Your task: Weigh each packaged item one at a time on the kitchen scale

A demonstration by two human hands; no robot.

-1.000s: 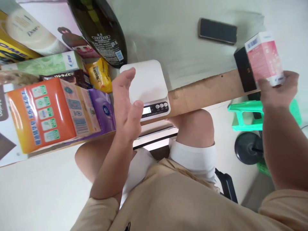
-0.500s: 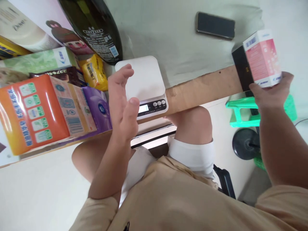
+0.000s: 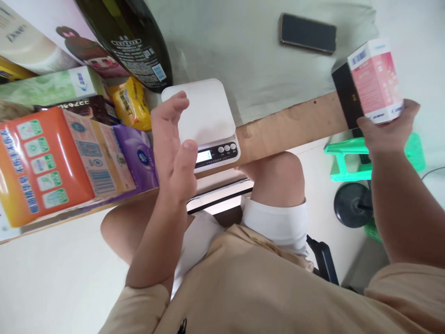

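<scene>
A white kitchen scale with a lit display sits at the table's front edge. My left hand hovers at the scale's left side, palm turned inward and fingers apart, with nothing in it. It hides part of the scale's platform and front panel. Off to the right, my right hand grips a pink and white carton from its lower end, thumb on the near side. A black box stands right beside the carton, partly covered by it; whether my hand touches that box I cannot tell.
At left crowd an orange tissue pack, a purple pack, a yellow snack packet, a green box and a dark green bottle. A phone lies at the back. A green stool stands below, right.
The whole view has shifted slightly, so things appear a little further left. Both hands keep their poses, the right still holding the carton.
</scene>
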